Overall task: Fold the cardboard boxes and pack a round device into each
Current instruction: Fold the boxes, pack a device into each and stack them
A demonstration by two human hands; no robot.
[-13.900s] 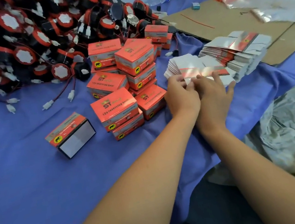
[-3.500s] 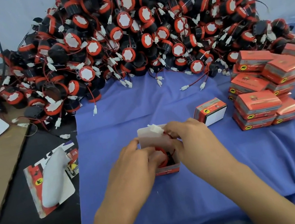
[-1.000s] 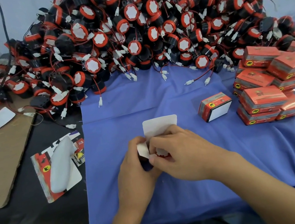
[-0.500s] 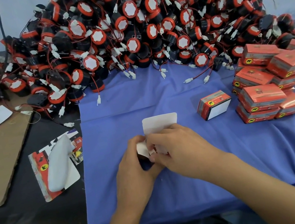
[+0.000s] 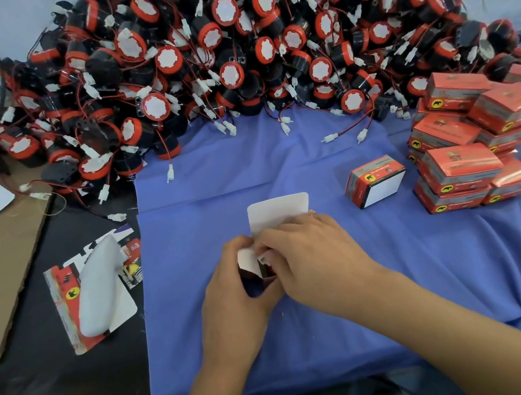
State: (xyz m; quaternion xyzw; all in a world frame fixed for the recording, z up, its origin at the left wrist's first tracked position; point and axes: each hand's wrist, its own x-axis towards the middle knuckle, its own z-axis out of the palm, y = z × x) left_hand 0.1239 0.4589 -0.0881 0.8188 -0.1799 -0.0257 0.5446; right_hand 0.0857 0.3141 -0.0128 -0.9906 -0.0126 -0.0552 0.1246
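Head view shows us two hands: our left hand (image 5: pixel 234 292) and right hand (image 5: pixel 311 254) both pinch one small orange cardboard box (image 5: pixel 258 269), its white flap (image 5: pixel 278 210) raised just beyond our grip. One closed orange box (image 5: pixel 375 180) lies to the right, near a stack of orange packed boxes (image 5: pixel 472 142). Beyond, uncountable round black-and-orange devices (image 5: pixel 226 50) heap on the blue-clothed table (image 5: pixel 281 165).

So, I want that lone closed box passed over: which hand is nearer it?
Right. The right hand lies just below-left of the lone closed box; the left hand sits farther left, behind it.
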